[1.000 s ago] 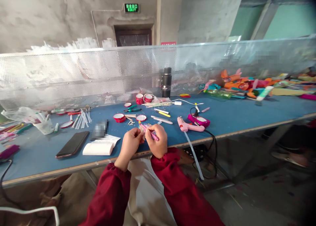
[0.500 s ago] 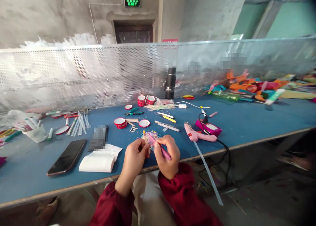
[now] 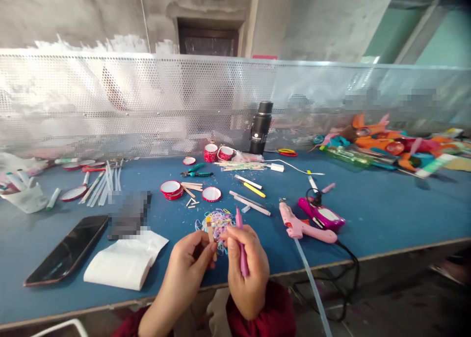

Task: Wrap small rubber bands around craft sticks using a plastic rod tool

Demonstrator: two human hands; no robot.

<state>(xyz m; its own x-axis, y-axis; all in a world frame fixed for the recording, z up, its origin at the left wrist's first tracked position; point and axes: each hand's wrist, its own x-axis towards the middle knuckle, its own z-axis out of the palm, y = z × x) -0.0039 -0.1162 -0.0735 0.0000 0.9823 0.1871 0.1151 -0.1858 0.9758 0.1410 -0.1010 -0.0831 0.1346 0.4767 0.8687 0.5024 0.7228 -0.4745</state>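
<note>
Between thumb and fingers, my left hand (image 3: 191, 261) pinches a flat wooden craft stick (image 3: 211, 233) whose upper end is coloured yellow and brownish. My right hand (image 3: 250, 273) grips a pink marker (image 3: 242, 244), its tip pointing up and away, apart from the stick. Just beyond both hands lies a loose heap of thin pastel rubber bands or cords (image 3: 221, 219); I cannot tell which. Several wooden stick pieces (image 3: 192, 186) rest by a red-and-white round tin (image 3: 171, 190) and a round lid (image 3: 211, 194).
To the right lie a pink glue gun (image 3: 305, 229) and a purple box (image 3: 322, 213) with cables. A phone (image 3: 68, 248) and white tissue (image 3: 123, 263) are at left. A black bottle (image 3: 261, 128) stands by the perforated metal screen (image 3: 147, 101). Pens (image 3: 253, 190) and pliers (image 3: 196, 172) lie mid-table.
The marker has come away from the craft stick and now points upward in my right hand. My hands have moved slightly apart. The camera view has shifted.
</note>
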